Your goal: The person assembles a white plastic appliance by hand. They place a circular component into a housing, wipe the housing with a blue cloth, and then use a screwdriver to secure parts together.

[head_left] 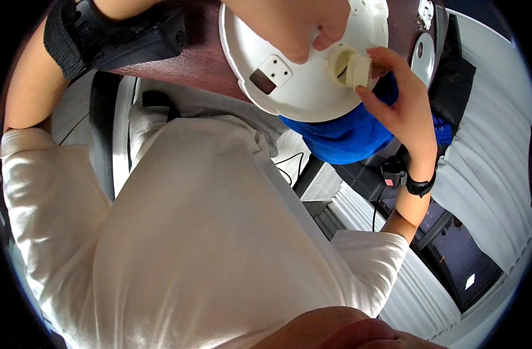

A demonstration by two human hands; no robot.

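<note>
A round white plastic housing [306,99] with a scalloped rim lies on the dark red table, its inner side up. Its floor has a rectangular opening beside a small plate with holes [276,70]. A hollow cream cylinder [337,65] stands up from the housing on the right. Against its mouth my right hand [404,96] holds a cream plastic cap [359,71], tilted, pinched between thumb and fingers. My left hand [303,26] reaches over the housing from the top edge, fingers curled down close to its floor. Whatever lies under those fingers is hidden.
Blue cloth [347,139] hangs under the housing at the edge of the dark red table [205,70]. A white oval part [423,58] and a small white piece [426,13] lie to the right. Black straps and devices are on both my forearms. A white curtain [481,157] hangs at right.
</note>
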